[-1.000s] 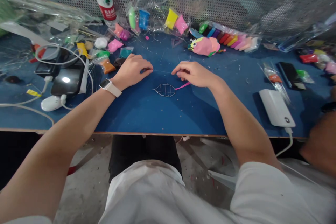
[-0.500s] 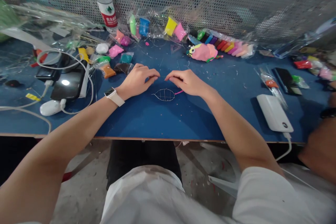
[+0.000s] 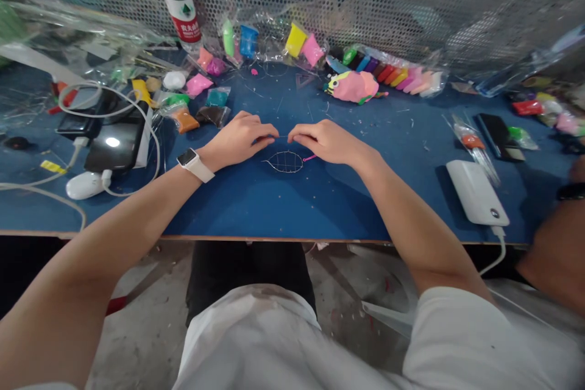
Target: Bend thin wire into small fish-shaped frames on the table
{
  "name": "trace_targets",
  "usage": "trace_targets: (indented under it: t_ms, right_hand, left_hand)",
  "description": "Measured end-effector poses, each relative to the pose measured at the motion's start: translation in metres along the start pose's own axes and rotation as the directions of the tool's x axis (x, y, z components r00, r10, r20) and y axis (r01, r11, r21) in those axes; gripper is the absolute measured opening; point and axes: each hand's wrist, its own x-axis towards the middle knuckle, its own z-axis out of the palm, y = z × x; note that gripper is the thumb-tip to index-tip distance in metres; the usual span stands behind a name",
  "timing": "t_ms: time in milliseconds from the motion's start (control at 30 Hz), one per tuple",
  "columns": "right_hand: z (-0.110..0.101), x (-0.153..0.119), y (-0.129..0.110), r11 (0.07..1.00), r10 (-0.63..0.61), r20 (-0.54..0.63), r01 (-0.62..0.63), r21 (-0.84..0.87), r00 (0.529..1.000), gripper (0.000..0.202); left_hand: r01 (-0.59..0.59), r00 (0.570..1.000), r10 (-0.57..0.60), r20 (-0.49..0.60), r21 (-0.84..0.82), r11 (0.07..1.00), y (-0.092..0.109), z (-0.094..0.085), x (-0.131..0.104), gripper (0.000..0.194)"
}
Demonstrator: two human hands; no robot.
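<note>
My left hand and my right hand face each other above the blue table, thumb and forefinger of each pinched together. A thin, pale strand, apparently a piece of wire, spans the small gap between the fingertips; most of it is hidden or too fine to follow. Just below the hands lies a leaf-shaped wire frame with crossing wires inside. A small pink stick with a looped end touches or nearly touches its right end, partly beneath my right hand.
Behind stand a water bottle, bagged clay packets and a pink clay figure. Phones and cables lie left. A white power bank and a dark phone lie right, near another person's arm.
Both hands stay nearly in place, still pinched. The thin strand between the fingertips shows a little more clearly now. The whole view has shifted slightly.
</note>
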Motion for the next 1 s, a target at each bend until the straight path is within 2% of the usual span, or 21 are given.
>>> trace_targets:
  t_ms: [167, 333, 433, 600, 800, 1000]
  right_hand:
    - [0.002, 0.001, 0.002, 1.000, -0.008, 0.074, 0.009, -0.012, 0.997, 0.040]
    - [0.003, 0.002, 0.005, 0.996, -0.029, 0.090, 0.036, -0.085, 0.996, 0.040]
    - [0.001, 0.001, 0.003, 0.995, -0.029, 0.067, 0.035, -0.093, 0.997, 0.039]
    - [-0.001, -0.001, 0.000, 0.990, 0.054, 0.005, -0.052, -0.128, 0.999, 0.037]
    - [0.005, 0.000, -0.014, 0.973, 0.050, 0.014, -0.046, -0.226, 0.999, 0.037]
    - [0.011, 0.001, -0.026, 0.957, 0.070, 0.026, -0.060, -0.284, 0.997, 0.041]
  left_hand:
    - [-0.104, 0.993, 0.101, 0.058, 0.053, 0.993, 0.000, -0.001, -0.001, 0.033]
    - [-0.138, 0.988, 0.135, 0.080, 0.036, 0.990, -0.001, -0.003, -0.001, 0.035]
    - [-0.113, 0.992, 0.111, 0.062, 0.042, 0.993, -0.003, -0.007, -0.002, 0.035]
    - [-0.077, 0.997, 0.075, 0.020, 0.155, 0.985, -0.006, -0.011, -0.003, 0.035]
    - [-0.117, 0.993, 0.109, 0.047, 0.270, 0.956, 0.009, -0.005, 0.000, 0.033]
    - [-0.063, 0.998, 0.055, 0.033, 0.320, 0.945, 0.019, -0.001, -0.002, 0.034]
